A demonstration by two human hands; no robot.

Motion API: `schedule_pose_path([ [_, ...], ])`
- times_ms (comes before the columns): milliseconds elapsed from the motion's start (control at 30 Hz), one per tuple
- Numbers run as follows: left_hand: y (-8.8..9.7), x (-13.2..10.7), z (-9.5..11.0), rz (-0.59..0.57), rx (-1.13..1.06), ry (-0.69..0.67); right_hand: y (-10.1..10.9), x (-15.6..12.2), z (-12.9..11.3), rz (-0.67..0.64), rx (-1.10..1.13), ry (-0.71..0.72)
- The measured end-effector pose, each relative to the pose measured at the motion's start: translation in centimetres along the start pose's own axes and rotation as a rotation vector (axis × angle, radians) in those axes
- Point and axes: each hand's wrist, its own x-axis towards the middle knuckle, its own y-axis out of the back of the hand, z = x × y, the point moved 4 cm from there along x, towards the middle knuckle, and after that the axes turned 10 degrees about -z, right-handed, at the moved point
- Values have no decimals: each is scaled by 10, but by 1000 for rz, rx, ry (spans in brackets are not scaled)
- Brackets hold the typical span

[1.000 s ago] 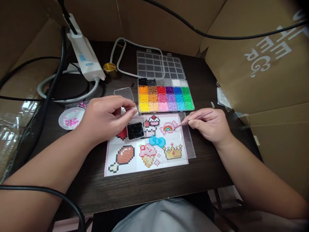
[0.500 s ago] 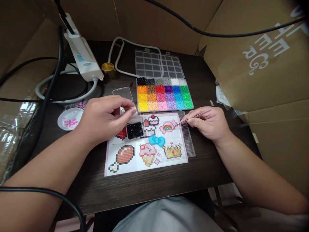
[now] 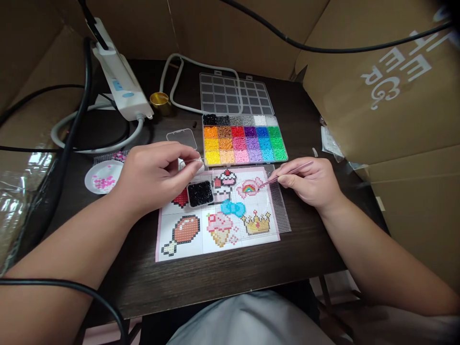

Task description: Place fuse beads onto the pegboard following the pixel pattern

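My right hand [image 3: 307,184] is closed round a pair of thin pink metallic tweezers [image 3: 287,171]. Their tip meets the right side of a pink candy picture with a rainbow [image 3: 249,188], on the bead pattern sheet [image 3: 181,256]. A clear pegboard [image 3: 281,206] lies over the right part of the sheet. Thumb and forefinger of my left hand [image 3: 158,177] pinch together at a clear plastic edge above a small box of black beads [image 3: 200,194]; what exactly they grip is hard to make out. A blue bow of beads [image 3: 233,208] lies mid-sheet.
Behind the sheet stands an open bead case [image 3: 245,140] with many colours, its clear lid [image 3: 237,93] folded back. At left are a white dish [image 3: 104,177] with pink beads, a power strip [image 3: 124,86] and a gold cup [image 3: 160,101]. Cardboard walls [image 3: 359,120] surround the table.
Hardly anything differs. Both hands keep their places and grips, and the tweezers' tip stays at the candy picture; the view has shifted very slightly.
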Motion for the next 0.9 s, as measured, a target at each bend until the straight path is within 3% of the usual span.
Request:
schedule_pose_path([
  [900,0,-1,0,49,-2,-91,0,0,-4,-5,-36,21],
])
